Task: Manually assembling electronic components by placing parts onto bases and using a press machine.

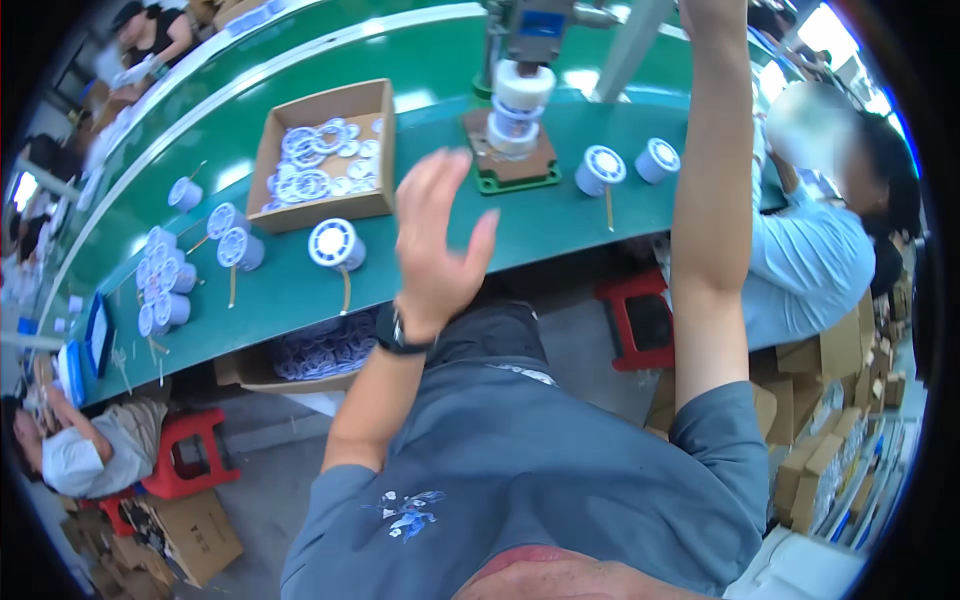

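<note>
My left hand (pixel 440 240) is raised over the near edge of the green table, fingers stretched out and thumb apart, holding nothing. It is just left of a bench press (pixel 537 40). A white cylindrical part (pixel 514 132) stands upright on the press's brown base plate (pixel 545 165), under the white press head (pixel 522 88). My right forearm (pixel 712 150) reaches up past the right side of the press; its hand lies beyond the top edge. Left of my left hand stands a white spool-like part (pixel 337 245) with a tan strip hanging from it.
A cardboard box (pixel 330 213) holds white rings and discs. Several similar white parts (pixel 165 275) cluster at the left; two more (pixel 600 171) stand right of the press. A co-worker in light blue (pixel 810 260) sits at the right. Red stools (pixel 640 320) are on the floor.
</note>
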`<state>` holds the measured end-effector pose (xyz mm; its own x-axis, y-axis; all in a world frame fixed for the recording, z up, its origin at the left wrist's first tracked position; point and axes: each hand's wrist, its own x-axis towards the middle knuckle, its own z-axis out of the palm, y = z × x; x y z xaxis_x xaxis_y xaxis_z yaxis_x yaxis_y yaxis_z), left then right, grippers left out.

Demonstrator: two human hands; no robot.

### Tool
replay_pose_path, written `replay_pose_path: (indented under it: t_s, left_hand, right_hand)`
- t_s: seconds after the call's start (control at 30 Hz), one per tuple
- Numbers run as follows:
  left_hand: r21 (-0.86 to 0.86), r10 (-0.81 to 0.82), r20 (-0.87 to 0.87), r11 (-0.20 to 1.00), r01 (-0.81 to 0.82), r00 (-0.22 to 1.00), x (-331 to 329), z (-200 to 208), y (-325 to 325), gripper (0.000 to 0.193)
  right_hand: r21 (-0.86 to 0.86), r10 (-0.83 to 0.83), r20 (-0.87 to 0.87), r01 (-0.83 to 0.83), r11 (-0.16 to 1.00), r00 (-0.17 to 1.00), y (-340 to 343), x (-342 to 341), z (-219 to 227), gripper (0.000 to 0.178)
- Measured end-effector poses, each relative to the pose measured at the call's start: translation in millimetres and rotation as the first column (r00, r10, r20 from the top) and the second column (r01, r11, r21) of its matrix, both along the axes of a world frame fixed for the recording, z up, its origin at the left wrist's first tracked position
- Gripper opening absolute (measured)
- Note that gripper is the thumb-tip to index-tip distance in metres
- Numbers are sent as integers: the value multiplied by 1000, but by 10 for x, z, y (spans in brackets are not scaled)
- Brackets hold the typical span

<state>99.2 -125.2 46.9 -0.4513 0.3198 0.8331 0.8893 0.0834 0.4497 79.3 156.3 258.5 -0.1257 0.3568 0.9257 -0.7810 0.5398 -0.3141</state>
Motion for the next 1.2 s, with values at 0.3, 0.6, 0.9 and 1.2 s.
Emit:
replay_pose_path:
  t_s: [0.3,0.6,0.9,1.2]
  left_hand:
    - [147,-29,677,984,-96,735,-412,-485,-1188,59]
    - [17,23,727,999,-52,686,-475,-542,-1073,59]
    - [152,-245,717,969,197,652,-617,-42,387,61]
    - [216,-392,685,914,342,614,-996,-166,1205,55]
  right_hand:
    - [-224,63,653,112,968,755,-632,-63,-2356,90]
    - [-126,-107,647,244,961,755,-655,23,-2252,90]
    - [-42,-202,711,328,944,674,-932,931,-2562,76]
    - [209,-333,753,273,939,568,-448,989,-2615,55]
